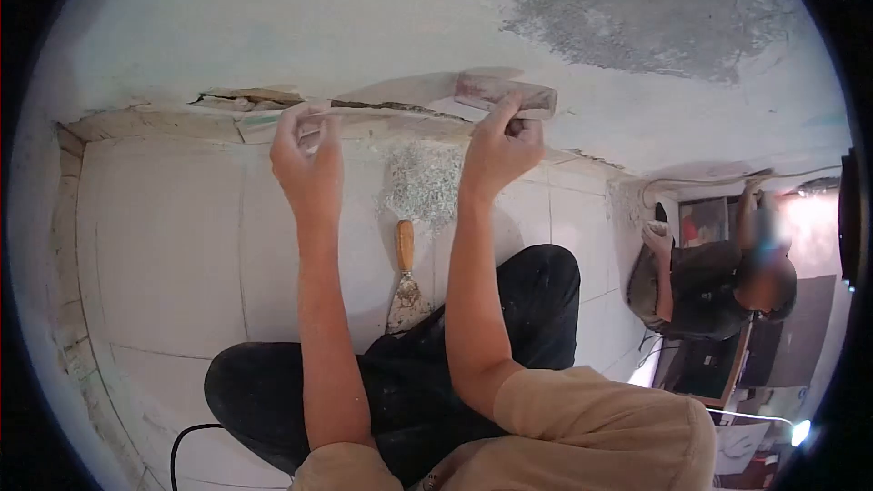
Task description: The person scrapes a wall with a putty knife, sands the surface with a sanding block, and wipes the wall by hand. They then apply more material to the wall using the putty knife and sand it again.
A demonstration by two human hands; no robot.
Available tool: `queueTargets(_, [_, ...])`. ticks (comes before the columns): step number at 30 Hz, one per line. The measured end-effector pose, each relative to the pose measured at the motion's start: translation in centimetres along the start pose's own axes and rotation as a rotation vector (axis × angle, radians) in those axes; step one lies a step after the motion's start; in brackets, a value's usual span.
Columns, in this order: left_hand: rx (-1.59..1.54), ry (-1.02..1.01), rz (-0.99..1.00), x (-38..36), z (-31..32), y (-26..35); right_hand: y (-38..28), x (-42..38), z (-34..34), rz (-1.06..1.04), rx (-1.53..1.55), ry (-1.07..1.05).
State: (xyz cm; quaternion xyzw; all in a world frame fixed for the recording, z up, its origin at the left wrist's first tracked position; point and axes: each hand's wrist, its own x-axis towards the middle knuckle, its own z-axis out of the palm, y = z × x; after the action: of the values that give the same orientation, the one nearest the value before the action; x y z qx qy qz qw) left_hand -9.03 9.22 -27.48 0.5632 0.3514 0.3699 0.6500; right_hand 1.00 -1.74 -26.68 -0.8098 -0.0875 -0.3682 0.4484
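Note:
My right hand (502, 147) is closed around a dusty block (482, 91), reddish on its face like a sanding block, held against the wall just above the skirting tiles. My left hand (309, 159) is by the top edge of the skirting (164, 125), fingers curled in toward the thumb; what lies between them, if anything, I cannot make out. Between the hands runs a dark, ragged gap (391, 107) where wall meets skirting. On the floor below, a scraper (405, 250) with a wooden handle lies beside a heap of pale crumbled debris (426, 184).
Grey patching (637, 14) covers part of the wall. My bent knees (536, 286) flank the scraper on the tiled floor (164, 245). To the right, another person (705, 282) crouches by the wall, one hand raised to it. A black cable (175, 455) curves at lower left.

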Motion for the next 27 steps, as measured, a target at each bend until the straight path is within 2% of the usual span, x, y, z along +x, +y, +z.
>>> queueTargets(1, [-0.007, -0.016, 0.003, 0.1, 0.1, -0.2, -0.1, 0.2, 0.2, 0.072, 0.06, 0.066])
queueTargets(2, [-0.01, -0.025, 0.007, 0.1, 0.4, -0.5, -0.2, -1.6, 1.5, -0.109, -0.188, 0.095])
queueTargets(4, [0.026, -0.052, -0.019, 0.0, 1.0, -0.7, -0.6, -4.4, 2.9, -0.111, -0.085, -0.034])
queueTargets(5, [0.022, -0.067, -0.021, -0.1, 1.3, -0.7, 0.0, -4.1, 2.5, -0.11, -0.097, -0.025])
queueTargets(7, [0.019, -0.046, -0.067, -0.1, 0.7, -0.3, 0.0, -3.7, 1.5, -0.229, -0.117, -0.127])
queueTargets(9, [0.032, -0.006, -0.039, 0.1, 0.1, 0.2, 0.0, -0.8, -0.8, -0.036, -0.115, -0.009])
queueTargets(10, [0.03, 0.009, -0.013, 0.1, -0.1, 0.3, 0.2, 0.6, -1.5, 0.042, 0.148, 0.056])
queueTargets(12, [0.006, -0.009, -0.046, 0.1, 0.0, 0.2, 1.8, 1.7, -1.6, 0.027, 0.124, 0.007])
queueTargets(14, [0.054, -0.019, -0.008, 0.0, 0.8, -0.3, 1.5, -0.9, 1.3, -0.117, -0.205, 0.116])
queueTargets(16, [0.039, -0.059, 0.001, 0.1, 1.2, -0.8, 0.8, -2.5, 2.3, -0.096, 0.014, 0.071])
queueTargets(17, [0.045, -0.08, 0.002, 0.0, 1.2, -1.0, 0.6, -3.0, 2.3, -0.1, 0.005, 0.081])
queueTargets(19, [0.046, -0.076, -0.024, -0.1, 0.8, -0.5, 0.1, -3.8, 1.6, -0.052, 0.072, -0.184])
queueTargets(23, [0.073, 0.003, -0.016, 0.2, -0.2, -0.1, -0.3, 0.1, -0.8, -0.047, -0.021, -0.106])
queueTargets(25, [0.082, -0.021, -0.038, 0.1, -0.3, 0.0, -0.8, 0.8, -0.4, 0.091, 0.049, 0.077])
queueTargets(26, [0.102, -0.012, -0.019, 0.0, -0.1, 0.0, -0.9, -0.8, 0.9, 0.125, -0.073, 0.021])
queueTargets(27, [0.117, -0.002, 0.005, 0.1, 0.5, 0.1, -0.9, -2.9, 2.0, -0.009, -0.15, 0.005])
